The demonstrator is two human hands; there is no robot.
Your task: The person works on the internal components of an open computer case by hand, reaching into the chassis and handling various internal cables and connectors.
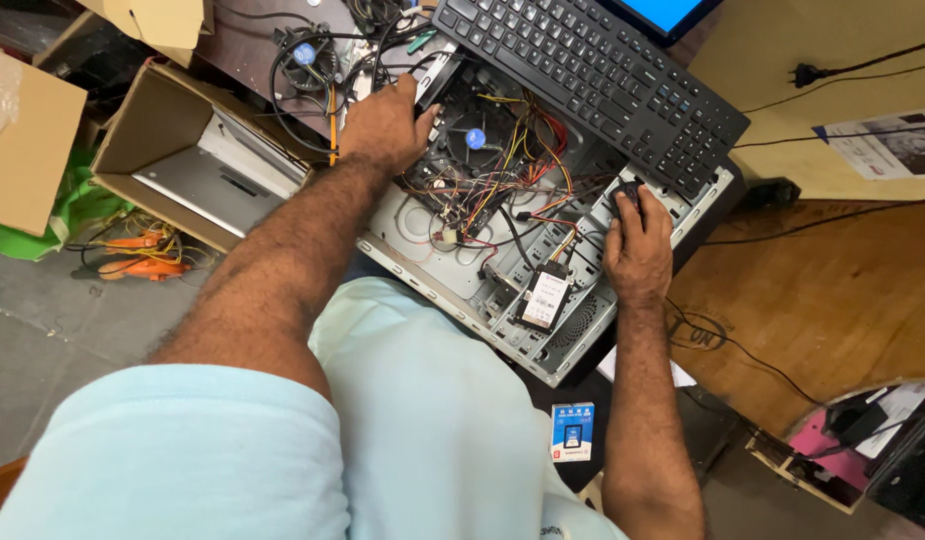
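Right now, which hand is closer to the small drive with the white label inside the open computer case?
Right. The right hand sits just above-right of the drive; the left hand is across the case, at its far rim.

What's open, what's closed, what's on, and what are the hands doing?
Computer case: side panel off, insides showing.
Fan: uncovered; spinning or not, cannot tell.
Wires: loose, tangled.
Small drive: lying loose in the case, cable attached.
Keyboard: resting across the case.
Screen: lit blue.
Cardboard box: open.
Left hand: gripping a part at the case's edge.
Right hand: fingers on a dark part.
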